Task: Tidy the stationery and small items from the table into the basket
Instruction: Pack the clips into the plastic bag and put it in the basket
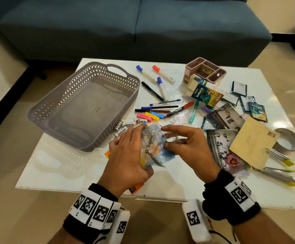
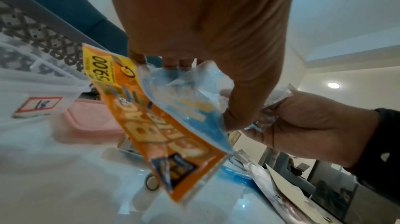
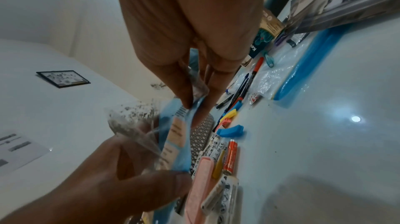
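Observation:
Both hands hold a crumpled blue and clear plastic wrapper (image 1: 153, 147) just above the table's front middle. My left hand (image 1: 136, 148) grips its left side, thumb underneath, and clamps an orange snack packet (image 2: 160, 130) beneath it. My right hand (image 1: 171, 136) pinches the wrapper's right edge (image 3: 173, 135) between thumb and fingers. The grey lattice basket (image 1: 115, 118) stands empty at the left of the white table (image 1: 64, 164), close to my left hand.
Markers (image 1: 160, 87), pens (image 1: 160, 107), coloured clips (image 1: 148, 116) and batteries (image 1: 123, 125) lie beyond the hands. At right sit a pink organiser (image 1: 206, 71), a medicine box (image 1: 206, 95), sachets (image 1: 248, 101), photos (image 1: 224, 117), a brown envelope (image 1: 252, 143) and a tape roll (image 1: 289, 140). A blue sofa (image 1: 125, 23) stands behind.

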